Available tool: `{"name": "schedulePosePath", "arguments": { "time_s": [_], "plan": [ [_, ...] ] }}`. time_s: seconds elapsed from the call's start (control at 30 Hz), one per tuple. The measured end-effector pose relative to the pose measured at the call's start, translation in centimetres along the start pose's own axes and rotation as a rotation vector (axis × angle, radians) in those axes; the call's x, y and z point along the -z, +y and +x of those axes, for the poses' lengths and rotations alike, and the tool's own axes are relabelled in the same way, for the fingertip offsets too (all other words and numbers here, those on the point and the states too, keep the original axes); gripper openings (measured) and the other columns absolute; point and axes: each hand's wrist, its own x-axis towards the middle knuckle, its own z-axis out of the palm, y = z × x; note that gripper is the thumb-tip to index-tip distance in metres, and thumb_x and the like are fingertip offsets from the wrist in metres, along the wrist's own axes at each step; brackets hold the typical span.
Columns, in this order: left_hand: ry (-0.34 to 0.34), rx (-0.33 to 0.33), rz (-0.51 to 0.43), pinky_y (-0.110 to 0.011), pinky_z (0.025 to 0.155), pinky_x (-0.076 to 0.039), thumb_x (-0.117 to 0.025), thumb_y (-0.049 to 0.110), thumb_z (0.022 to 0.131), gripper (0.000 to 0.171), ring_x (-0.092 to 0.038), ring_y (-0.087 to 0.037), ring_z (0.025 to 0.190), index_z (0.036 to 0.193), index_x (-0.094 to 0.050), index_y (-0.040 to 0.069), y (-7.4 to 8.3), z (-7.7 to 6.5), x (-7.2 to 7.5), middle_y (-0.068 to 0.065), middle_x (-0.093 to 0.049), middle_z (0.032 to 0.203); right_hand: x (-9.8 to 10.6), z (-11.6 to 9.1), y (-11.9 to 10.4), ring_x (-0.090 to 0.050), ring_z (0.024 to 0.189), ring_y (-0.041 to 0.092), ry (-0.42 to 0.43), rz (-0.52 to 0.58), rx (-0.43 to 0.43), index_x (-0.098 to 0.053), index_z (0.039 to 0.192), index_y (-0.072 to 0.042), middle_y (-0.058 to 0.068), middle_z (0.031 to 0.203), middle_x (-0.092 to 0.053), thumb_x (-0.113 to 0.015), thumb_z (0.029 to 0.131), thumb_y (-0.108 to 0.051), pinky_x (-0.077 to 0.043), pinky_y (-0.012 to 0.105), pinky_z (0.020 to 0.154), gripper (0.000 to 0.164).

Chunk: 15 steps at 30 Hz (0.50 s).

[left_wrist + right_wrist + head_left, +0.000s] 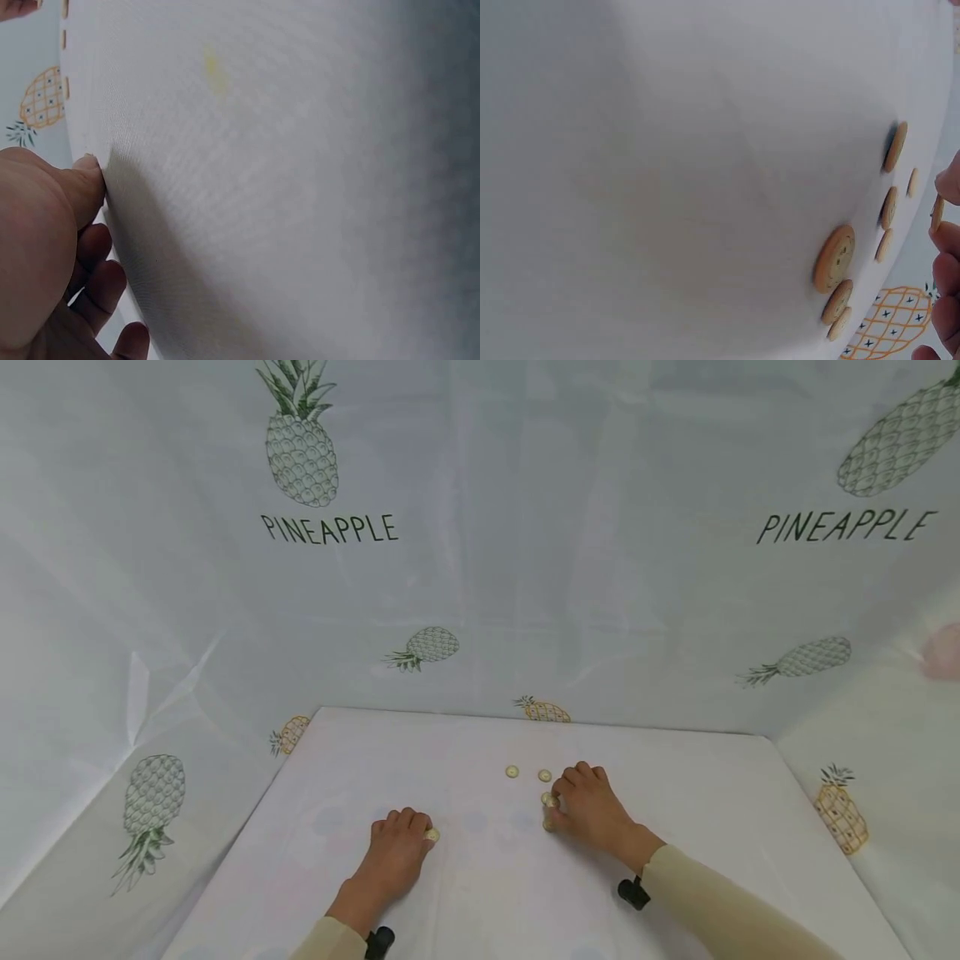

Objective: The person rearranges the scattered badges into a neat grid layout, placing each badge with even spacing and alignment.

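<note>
Near the middle of the white tabletop (480,893), my left hand (397,852) has its thumb and fingertips at a small round wooden button (432,834). In the left wrist view the thumb and curled fingers of the left hand (52,247) hide that button. My right hand (592,810) pinches another button (937,214) between thumb and finger, just above the table. Around it lie several loose buttons, among them one button (512,771) at the back and one button (549,825) below the thumb. Holes show in the nearest button (835,259).
A pale cloth wall (525,568) printed with pineapples stands behind the table and along both sides. The table's back edge (637,727) lies beyond the buttons. A yellow mark (214,71) shows on the surface beside the left hand.
</note>
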Motion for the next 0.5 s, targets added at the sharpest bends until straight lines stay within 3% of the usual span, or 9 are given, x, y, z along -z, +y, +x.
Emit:
{"name": "schedulePosePath", "arguments": {
  "time_s": [0.37, 0.5],
  "plan": [
    [-0.020, 0.005, -0.010, -0.050, 0.090, -0.043, -0.073, 0.024, 0.100, 0.021, -0.051, -0.021, 0.096, 0.113, -0.061, 0.012, 0.0, -0.1, 0.1, -0.002, -0.058, 0.106, -1.3, 3.4, -0.9, -0.047, 0.092, 0.019, -0.050, -0.041, 0.072, -0.074, 0.094, -0.015, -0.002, 0.097, -0.065, -0.080, 0.092, -0.034, -0.040, 0.043, 0.086, 0.020],
    [-0.023, 0.007, -0.016, -0.051, 0.091, -0.043, -0.073, 0.025, 0.100, 0.022, -0.050, -0.021, 0.098, 0.114, -0.062, 0.012, 0.0, 0.0, 0.3, -0.002, -0.058, 0.108, -1.9, 4.5, -1.6, -0.047, 0.092, 0.018, -0.065, 0.007, 0.073, -0.075, 0.095, -0.017, -0.003, 0.098, -0.067, -0.080, 0.091, -0.034, -0.040, 0.043, 0.087, 0.018]
  ]
}}
